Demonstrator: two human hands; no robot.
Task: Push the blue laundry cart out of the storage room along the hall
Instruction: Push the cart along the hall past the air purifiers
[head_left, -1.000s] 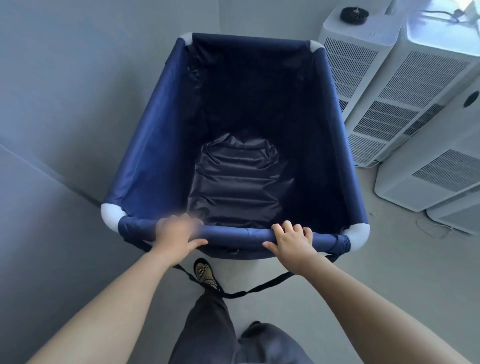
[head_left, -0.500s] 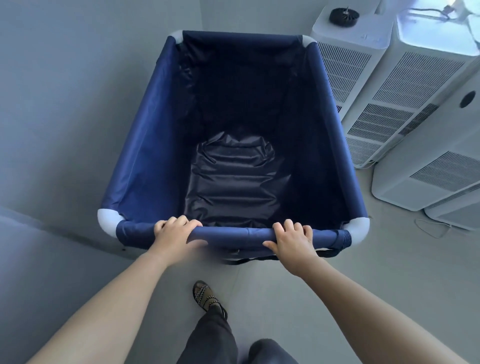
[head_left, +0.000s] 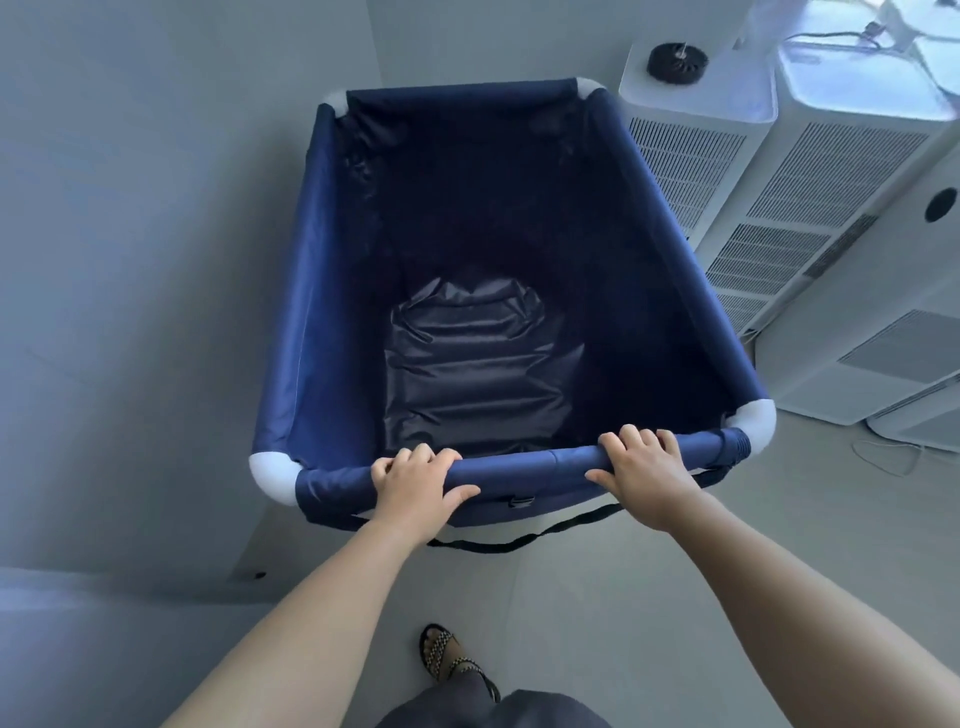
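Note:
The blue laundry cart (head_left: 311, 322) fills the middle of the head view, a navy fabric bin with white corner joints and nothing inside but its dark creased floor. My left hand (head_left: 415, 480) grips the near padded rail (head_left: 524, 465) left of centre, fingers over the top and thumb underneath. My right hand (head_left: 641, 467) grips the same rail close to the near right corner. Both arms reach forward. A black strap (head_left: 524, 540) hangs in a loop under the near rail.
A grey wall (head_left: 145, 234) runs close along the cart's left side. Several white air purifiers (head_left: 810, 208) stand tight against its right side, with a loose white cable (head_left: 893, 457) on the floor. My sandalled foot (head_left: 447, 657) is on the grey floor behind the cart.
The cart has shifted forward and turned slightly, its near edge now further from my feet. My left hand settled from a blurred reach into a firm hold on the rail.

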